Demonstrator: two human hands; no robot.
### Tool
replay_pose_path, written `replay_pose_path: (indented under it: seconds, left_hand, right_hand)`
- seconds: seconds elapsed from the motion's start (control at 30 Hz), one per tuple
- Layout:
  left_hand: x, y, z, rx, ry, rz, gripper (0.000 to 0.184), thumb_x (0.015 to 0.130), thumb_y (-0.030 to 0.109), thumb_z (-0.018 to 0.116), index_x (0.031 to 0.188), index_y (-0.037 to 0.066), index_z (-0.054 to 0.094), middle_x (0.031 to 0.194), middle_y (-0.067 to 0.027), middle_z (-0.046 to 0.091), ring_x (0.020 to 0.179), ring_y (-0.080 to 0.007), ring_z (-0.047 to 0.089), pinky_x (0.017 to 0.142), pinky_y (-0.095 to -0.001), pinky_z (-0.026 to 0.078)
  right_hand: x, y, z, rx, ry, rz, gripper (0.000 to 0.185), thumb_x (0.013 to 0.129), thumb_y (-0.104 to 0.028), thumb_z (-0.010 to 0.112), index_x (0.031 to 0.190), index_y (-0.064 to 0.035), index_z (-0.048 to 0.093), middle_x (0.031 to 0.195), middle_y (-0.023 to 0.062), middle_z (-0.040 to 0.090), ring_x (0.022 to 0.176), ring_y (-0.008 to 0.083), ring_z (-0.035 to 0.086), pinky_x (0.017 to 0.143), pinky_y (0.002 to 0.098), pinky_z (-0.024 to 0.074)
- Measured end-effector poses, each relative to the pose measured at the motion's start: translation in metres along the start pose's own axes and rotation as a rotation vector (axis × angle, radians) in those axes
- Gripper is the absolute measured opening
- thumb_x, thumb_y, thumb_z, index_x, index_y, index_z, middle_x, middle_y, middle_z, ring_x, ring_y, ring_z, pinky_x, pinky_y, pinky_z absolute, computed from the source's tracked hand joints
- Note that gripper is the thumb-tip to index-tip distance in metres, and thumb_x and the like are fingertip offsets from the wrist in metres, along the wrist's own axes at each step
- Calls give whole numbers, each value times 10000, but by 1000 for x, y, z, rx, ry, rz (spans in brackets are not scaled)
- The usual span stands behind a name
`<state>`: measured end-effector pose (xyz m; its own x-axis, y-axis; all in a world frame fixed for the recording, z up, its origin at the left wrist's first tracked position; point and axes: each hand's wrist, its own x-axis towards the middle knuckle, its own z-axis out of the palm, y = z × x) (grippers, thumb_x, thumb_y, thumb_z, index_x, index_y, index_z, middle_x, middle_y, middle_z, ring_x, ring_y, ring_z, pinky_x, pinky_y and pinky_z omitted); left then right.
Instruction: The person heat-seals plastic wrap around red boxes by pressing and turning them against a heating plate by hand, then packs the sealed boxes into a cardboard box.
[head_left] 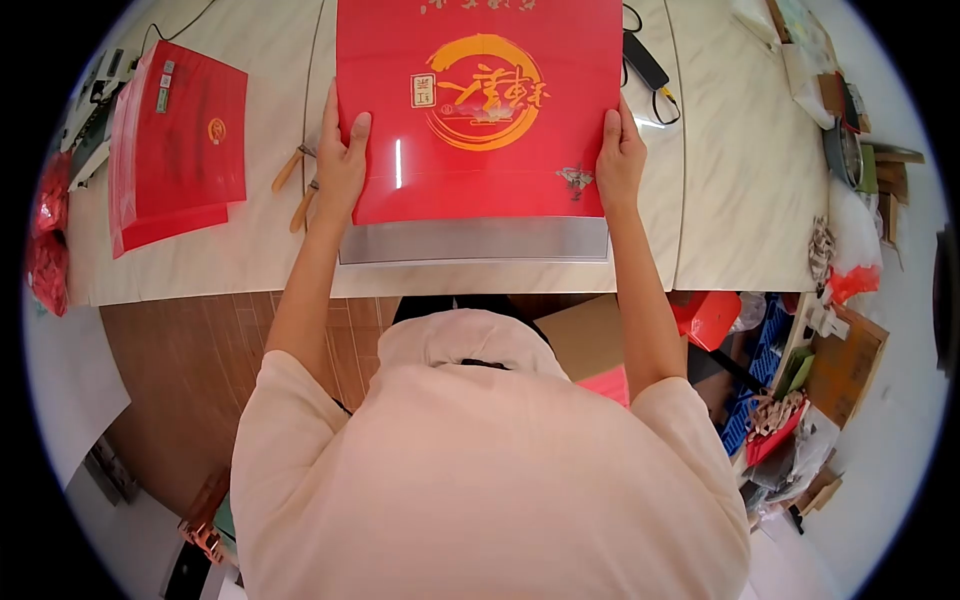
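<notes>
A glossy red printed sheet (480,185) with a gold ring emblem and upside-down lettering is held by its two sides. My left hand (345,160) grips its left edge, thumb on top and fingers along the side. On the right edge, my right hand (620,155) holds it the same way. Beneath the sheet, a grey flat panel (475,242) with a pale rim shows along the near side; the rest of it is covered. Two wooden-handled tools (302,207) lie beside my left wrist, their metal ends partly hidden by it.
More red printed sheets (185,150) are stacked at the table's left. A black power adapter (645,62) with cables lies behind my right hand. Seams cross the marbled table (740,200). Below its right side are a red stool (710,315) and a blue crate (757,365).
</notes>
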<state>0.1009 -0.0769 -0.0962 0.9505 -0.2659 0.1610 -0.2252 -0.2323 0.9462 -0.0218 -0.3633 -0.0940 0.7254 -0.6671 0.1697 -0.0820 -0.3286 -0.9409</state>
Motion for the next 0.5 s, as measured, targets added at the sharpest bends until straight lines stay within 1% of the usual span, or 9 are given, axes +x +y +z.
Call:
replay_pose_path:
  seconds: [0.13, 0.2, 0.33, 0.4, 0.43, 0.5]
  left_hand:
    - [-9, -5, -3, 57, 3, 44, 635, 956, 317, 503, 1434, -5, 235, 1378, -180, 431, 1275, -240, 418, 1040, -311, 333]
    - [-20, 0, -7, 35, -24, -72, 626, 956, 308, 505, 1430, -7, 245, 1364, -179, 447, 1264, -241, 431, 1033, -311, 339]
    - [-39, 2, -12, 43, -73, -57, 616, 956, 307, 505, 1429, 1, 257, 1366, -181, 450, 1253, -249, 444, 1023, -310, 347]
    - [-51, -6, -13, 82, -88, -103, 598, 958, 289, 500, 1427, 4, 264, 1377, -187, 438, 1261, -257, 437, 1027, -309, 340]
    - [-57, -7, -15, 79, -85, -96, 598, 958, 289, 500, 1427, 4, 264, 1377, -187, 438, 1261, -257, 437, 1027, -309, 340]
    - [-72, -5, -19, 35, -111, -144, 594, 960, 279, 492, 1430, 3, 257, 1391, -189, 421, 1279, -260, 418, 1037, -309, 327]
  right_hand:
    - [-7, -2, -4, -74, -29, 17, 398, 991, -237, 415, 1297, 6, 487, 1149, 178, 626, 1025, 207, 605, 889, 278, 439]
    - [-18, -4, -7, -53, -30, 31, 398, 990, -236, 416, 1286, 19, 492, 1156, 190, 619, 1043, 224, 604, 894, 285, 440]
    - [-41, 9, -15, -121, -44, 80, 399, 987, -237, 416, 1275, 27, 497, 1169, 207, 607, 1070, 260, 599, 901, 303, 440]
    - [-51, 14, -18, -176, -52, 64, 399, 984, -239, 415, 1268, 27, 502, 1172, 223, 598, 1087, 292, 592, 903, 323, 442]
    - [-58, 11, -21, -183, -71, 92, 400, 982, -235, 412, 1270, 29, 498, 1179, 220, 594, 1100, 314, 581, 910, 332, 438]
    - [-72, 5, -25, -209, -80, 99, 398, 982, -229, 408, 1276, 24, 493, 1185, 219, 590, 1102, 324, 576, 912, 335, 438]
